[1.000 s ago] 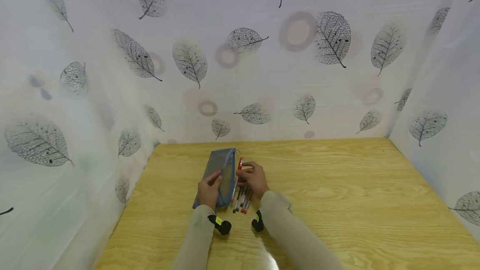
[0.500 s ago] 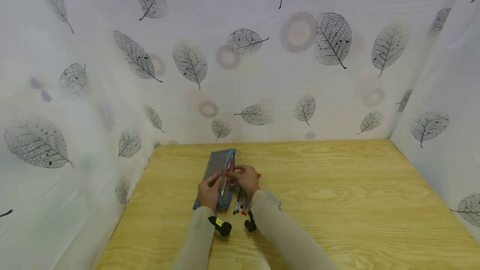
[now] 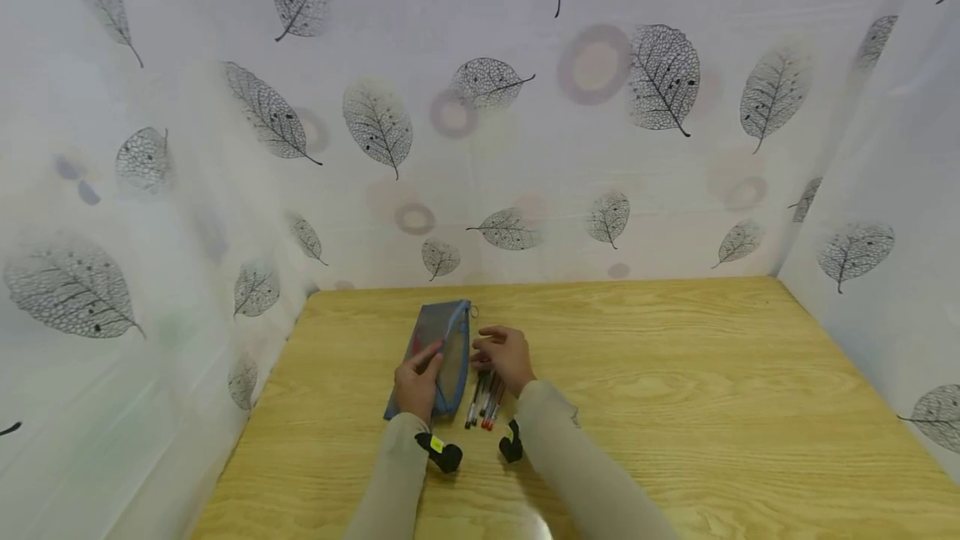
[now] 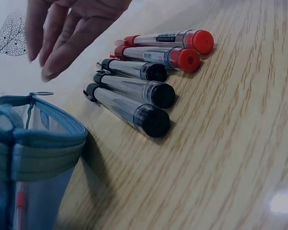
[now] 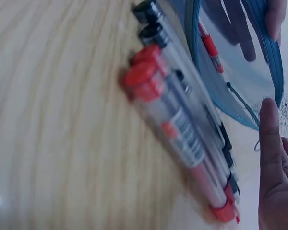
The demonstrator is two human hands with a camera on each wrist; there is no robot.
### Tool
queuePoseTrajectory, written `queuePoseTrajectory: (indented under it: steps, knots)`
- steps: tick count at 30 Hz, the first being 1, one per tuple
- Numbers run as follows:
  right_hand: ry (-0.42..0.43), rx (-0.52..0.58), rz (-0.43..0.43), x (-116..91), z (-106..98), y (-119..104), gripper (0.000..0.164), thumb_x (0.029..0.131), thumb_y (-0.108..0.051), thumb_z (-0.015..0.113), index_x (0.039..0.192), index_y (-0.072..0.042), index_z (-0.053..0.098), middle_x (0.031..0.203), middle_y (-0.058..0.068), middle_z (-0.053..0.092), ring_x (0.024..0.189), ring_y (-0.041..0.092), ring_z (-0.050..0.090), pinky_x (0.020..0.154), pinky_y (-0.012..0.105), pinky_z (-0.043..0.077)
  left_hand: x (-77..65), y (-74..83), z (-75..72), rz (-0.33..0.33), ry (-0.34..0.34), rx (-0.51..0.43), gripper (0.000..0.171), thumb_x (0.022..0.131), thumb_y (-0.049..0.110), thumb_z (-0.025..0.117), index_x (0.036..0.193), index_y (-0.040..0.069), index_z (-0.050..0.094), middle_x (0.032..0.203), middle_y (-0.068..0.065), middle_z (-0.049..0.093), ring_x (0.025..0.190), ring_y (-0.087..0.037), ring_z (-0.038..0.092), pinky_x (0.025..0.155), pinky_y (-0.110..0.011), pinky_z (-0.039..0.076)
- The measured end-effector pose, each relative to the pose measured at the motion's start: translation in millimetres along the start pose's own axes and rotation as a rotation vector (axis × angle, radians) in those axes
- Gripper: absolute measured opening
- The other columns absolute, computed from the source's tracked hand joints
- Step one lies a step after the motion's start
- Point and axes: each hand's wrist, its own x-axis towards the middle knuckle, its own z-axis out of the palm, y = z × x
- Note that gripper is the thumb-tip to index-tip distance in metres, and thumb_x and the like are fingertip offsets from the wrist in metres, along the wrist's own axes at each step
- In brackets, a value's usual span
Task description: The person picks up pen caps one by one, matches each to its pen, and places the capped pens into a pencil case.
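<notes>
My left hand [image 3: 417, 382] pinches the edge of a blue-edged see-through pencil pouch [image 3: 433, 322], whose zip mouth gapes to the right. Inside it, a red pen [image 5: 210, 48] shows through the side in the right wrist view. To the right of the pouch lie several clear-barrelled pens: three with black ends [image 4: 139, 91] and two with red ends [image 4: 163, 53], side by side. Over their far ends is my right hand [image 3: 506, 357], fingers loosely bent and holding nothing.
All of this rests on a wood-grain table [image 3: 675, 407]. Behind and at both sides hang pale sheets [image 3: 495, 157] printed with leaves. A small metal ring [image 4: 42, 93] hangs at the far end of the pouch's zip.
My right hand carried a red pen leftward into the pouch, let go of it, and moved back right over the other pens. The left hand has kept its place on the pouch.
</notes>
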Motion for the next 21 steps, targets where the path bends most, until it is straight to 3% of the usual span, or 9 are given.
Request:
queuePoseTrajectory:
  steps: [6, 11, 16, 21]
  knots:
    - [0.029, -0.007, 0.016, -12.7, -10.4, -10.5, 0.039, 0.093, 0.002, 0.058, 0.128, 0.016, 0.050, 0.112, 0.037, 0.059, 0.088, 0.041, 0.067, 0.075, 0.044, 0.057, -1.5, 2.0, -0.3, 0.009, -0.002, -0.006, 0.021, 0.092, 0.010, 0.065, 0.111, 0.009, 0.074, 0.114, -0.010, 0.069, 0.102, -0.024, 0.063, 0.078, -0.025, 0.050]
    - [0.077, -0.005, 0.007, -11.7, -20.8, 4.1, 0.038, 0.093, -0.001, 0.060, 0.127, 0.014, 0.053, 0.109, 0.034, 0.062, 0.072, 0.026, 0.069, 0.066, 0.038, 0.058, -1.4, 2.5, -0.1, 0.013, -0.005, -0.010, 0.021, 0.092, 0.010, 0.065, 0.111, 0.008, 0.073, 0.115, -0.010, 0.068, 0.103, -0.023, 0.063, 0.078, -0.023, 0.049]
    - [0.185, -0.051, -0.038, -11.7, -26.9, 18.5, 0.033, 0.090, -0.002, 0.064, 0.121, 0.010, 0.059, 0.098, 0.026, 0.067, 0.059, 0.017, 0.064, 0.054, 0.031, 0.054, -0.9, 0.7, 0.7, 0.022, 0.008, 0.016, 0.020, 0.092, 0.010, 0.066, 0.110, 0.009, 0.074, 0.114, -0.009, 0.069, 0.101, -0.023, 0.063, 0.080, -0.027, 0.051]
    - [0.275, -0.061, -0.040, -22.2, -29.3, 17.0, 0.030, 0.088, -0.001, 0.066, 0.115, 0.011, 0.062, 0.087, 0.013, 0.066, 0.051, 0.011, 0.056, 0.046, 0.026, 0.049, -1.8, 0.3, 1.0, 0.005, 0.006, 0.019, 0.020, 0.091, 0.012, 0.067, 0.110, 0.011, 0.074, 0.115, -0.007, 0.069, 0.101, -0.022, 0.063, 0.079, -0.027, 0.050]
